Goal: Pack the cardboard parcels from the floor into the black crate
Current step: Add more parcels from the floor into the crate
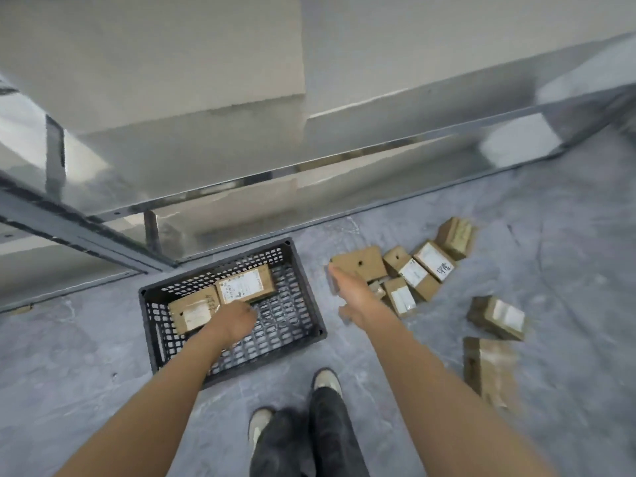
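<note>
The black crate [151, 325] stands on the grey floor, with two cardboard parcels lying inside it: one with a large white label [246, 284] and one further left [192, 313]. My left hand [237, 320] is down inside the crate at the near edge of the labelled parcel, fingers bent, with nothing in its grip. To the right, a pile of several parcels [411, 271] lies on the floor. My right hand [354, 292] is blurred, with fingers stretched out and apart, and reaches toward a flat parcel [359, 263] at the pile's left edge.
Two more parcels lie apart at the right, one upright [497, 318] and one nearer me [488, 370]. A grey metal shelf rack [241, 187] runs right behind the crate. My shoes [325, 378] stand just in front of the crate.
</note>
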